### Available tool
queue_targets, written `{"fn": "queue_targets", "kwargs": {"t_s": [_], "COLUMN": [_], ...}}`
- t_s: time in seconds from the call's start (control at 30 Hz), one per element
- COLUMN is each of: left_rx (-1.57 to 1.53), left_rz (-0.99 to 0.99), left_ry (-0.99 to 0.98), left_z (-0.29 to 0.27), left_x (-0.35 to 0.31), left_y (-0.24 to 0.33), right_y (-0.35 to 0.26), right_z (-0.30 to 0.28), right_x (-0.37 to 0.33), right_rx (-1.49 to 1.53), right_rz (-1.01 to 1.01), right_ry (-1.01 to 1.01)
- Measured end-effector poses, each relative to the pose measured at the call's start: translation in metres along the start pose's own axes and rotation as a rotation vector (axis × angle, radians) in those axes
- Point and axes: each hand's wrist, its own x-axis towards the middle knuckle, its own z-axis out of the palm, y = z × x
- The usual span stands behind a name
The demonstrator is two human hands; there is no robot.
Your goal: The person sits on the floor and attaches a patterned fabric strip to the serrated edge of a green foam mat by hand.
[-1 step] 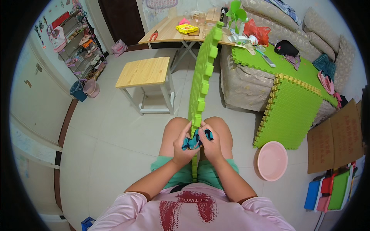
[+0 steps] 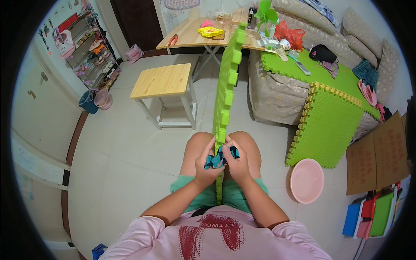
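Note:
A green foam mat (image 2: 226, 86) with a toothed edge stands upright on its side between my knees. Its near end reaches down to my lap. My left hand (image 2: 208, 162) and my right hand (image 2: 237, 158) meet at that edge, fingers curled in and thumbs toward me. Both close on a crumpled teal and black patterned cloth (image 2: 215, 161), pressed against the mat's edge. Some fingertips are hidden behind the mat and the cloth.
Ahead stands a wooden-topped stool (image 2: 161, 81), with a cluttered table (image 2: 186, 32) beyond. On the right, more green mats (image 2: 327, 130) lean against a sofa (image 2: 273, 97). A pink basin (image 2: 307, 181) sits on the floor beside cardboard (image 2: 377, 156) and coloured bins (image 2: 368, 216).
The mat's far top end has tipped slightly to the left. Both hands keep their grip on the cloth in the same place.

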Motion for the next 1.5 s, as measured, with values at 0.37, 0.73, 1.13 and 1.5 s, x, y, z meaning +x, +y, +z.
{"fn": "queue_targets", "kwargs": {"t_s": [0.37, 0.73, 1.13, 1.5], "left_rx": [-0.037, 0.021, -0.086, -0.687], "left_rz": [-0.003, 0.083, 0.057, -0.346], "left_ry": [-0.080, -0.339, -0.515, -0.262], "left_z": [-0.001, 0.012, -0.043, -0.015], "left_x": [-0.004, 0.022, 0.131, 0.155], "left_y": [0.013, 0.013, 0.031, 0.004], "right_y": [-0.024, -0.036, -0.083, -0.061], "right_z": [0.012, -0.013, -0.041, -0.032], "right_x": [-0.019, -0.010, 0.041, 0.112], "right_rx": [-0.562, -0.652, -0.304, -0.247], "right_rz": [-0.281, -0.324, -0.132, -0.248], "right_ry": [0.039, 0.110, 0.246, 0.044]}}
